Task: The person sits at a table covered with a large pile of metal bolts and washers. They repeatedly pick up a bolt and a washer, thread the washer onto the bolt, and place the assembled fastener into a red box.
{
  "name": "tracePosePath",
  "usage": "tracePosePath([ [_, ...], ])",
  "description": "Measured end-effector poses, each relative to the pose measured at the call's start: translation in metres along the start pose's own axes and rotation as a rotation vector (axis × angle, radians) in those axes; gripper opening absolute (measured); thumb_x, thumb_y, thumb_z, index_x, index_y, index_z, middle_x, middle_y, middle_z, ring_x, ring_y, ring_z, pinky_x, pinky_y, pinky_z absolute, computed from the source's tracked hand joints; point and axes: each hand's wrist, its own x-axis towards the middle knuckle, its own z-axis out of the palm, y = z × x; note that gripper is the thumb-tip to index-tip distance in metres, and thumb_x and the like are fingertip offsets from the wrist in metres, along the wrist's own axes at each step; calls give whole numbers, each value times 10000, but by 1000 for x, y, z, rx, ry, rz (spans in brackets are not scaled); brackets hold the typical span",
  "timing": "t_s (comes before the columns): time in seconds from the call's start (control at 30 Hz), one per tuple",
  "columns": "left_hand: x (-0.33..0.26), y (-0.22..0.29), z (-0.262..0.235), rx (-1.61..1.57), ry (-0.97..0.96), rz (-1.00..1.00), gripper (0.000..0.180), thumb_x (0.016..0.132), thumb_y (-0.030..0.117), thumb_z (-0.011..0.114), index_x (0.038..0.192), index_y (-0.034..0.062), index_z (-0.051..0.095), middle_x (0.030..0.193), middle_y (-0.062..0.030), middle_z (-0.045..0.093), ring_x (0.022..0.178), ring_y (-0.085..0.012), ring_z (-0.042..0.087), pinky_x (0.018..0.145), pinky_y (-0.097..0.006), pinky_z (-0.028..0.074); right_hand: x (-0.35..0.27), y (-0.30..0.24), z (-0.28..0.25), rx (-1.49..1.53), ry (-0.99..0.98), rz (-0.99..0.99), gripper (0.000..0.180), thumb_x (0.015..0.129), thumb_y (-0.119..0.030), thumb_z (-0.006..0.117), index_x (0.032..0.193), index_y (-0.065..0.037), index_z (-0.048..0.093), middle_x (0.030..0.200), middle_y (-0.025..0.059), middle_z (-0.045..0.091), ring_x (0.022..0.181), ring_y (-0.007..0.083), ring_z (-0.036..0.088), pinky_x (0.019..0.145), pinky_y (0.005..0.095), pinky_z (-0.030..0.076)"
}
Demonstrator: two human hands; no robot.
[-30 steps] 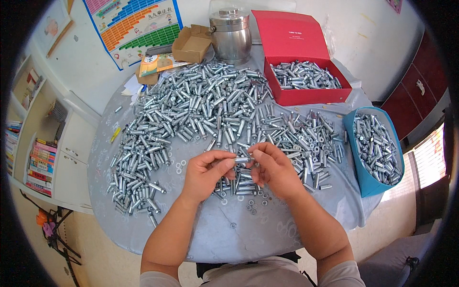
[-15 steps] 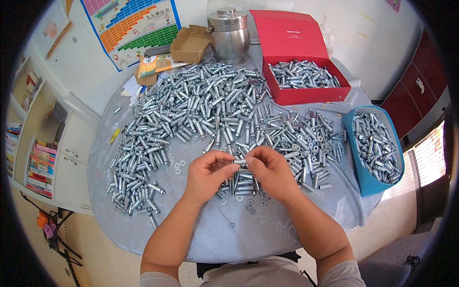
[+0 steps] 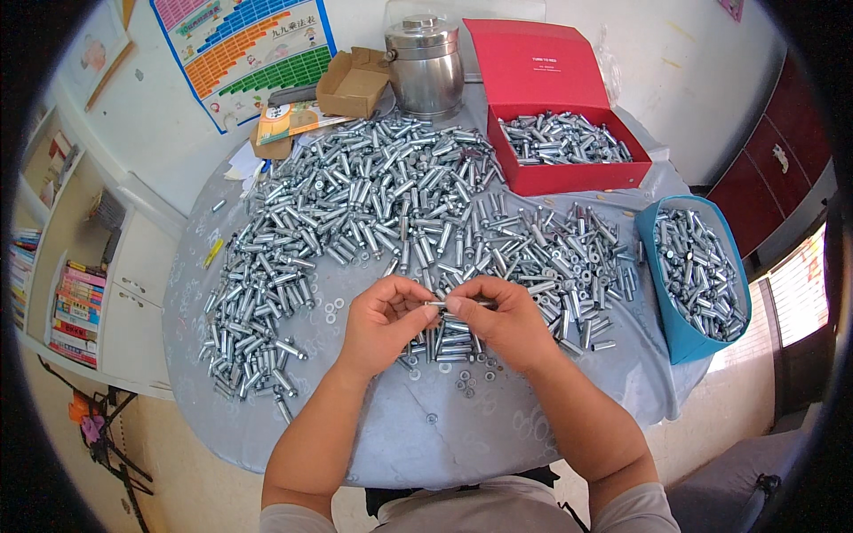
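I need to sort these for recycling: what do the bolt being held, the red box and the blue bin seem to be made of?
The bolt, pinched between left hand and right hand, looks like bright plated steel: silvery with glints. The red box looks like matte cardboard, with its folded lid upright. The blue bin seems smooth plastic, though that is uncertain.

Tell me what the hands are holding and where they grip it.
Both hands pinch one small metal bolt: left hand at its left end, right hand at its right end.
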Motion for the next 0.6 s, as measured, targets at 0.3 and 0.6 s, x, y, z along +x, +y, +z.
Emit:
tracePosePath([
  [0.3, 15, -2, -44, 551, 682, 75, 113, 860, 116, 688, 914, 17, 680, 778, 3, 653, 704, -82, 594, 623, -220, 471, 8, 5, -15, -253, 600, -312, 118, 847, -71, 696, 950, -16, 678, 900, 87, 649, 806, 154, 611, 728, 278, 496],
  [0.6, 13, -10, -42, 1260, 412, 159, 246, 742, 209, 753, 926, 53, 706, 933, -126, 648, 919, -315, 570, 834, -417, 447, 12, 3, -33, -545, 853, -547, 322, 809, 5, 658, 1127, -23, 617, 1062, 121, 608, 1005, 252, 569, 916, 359, 432],
])
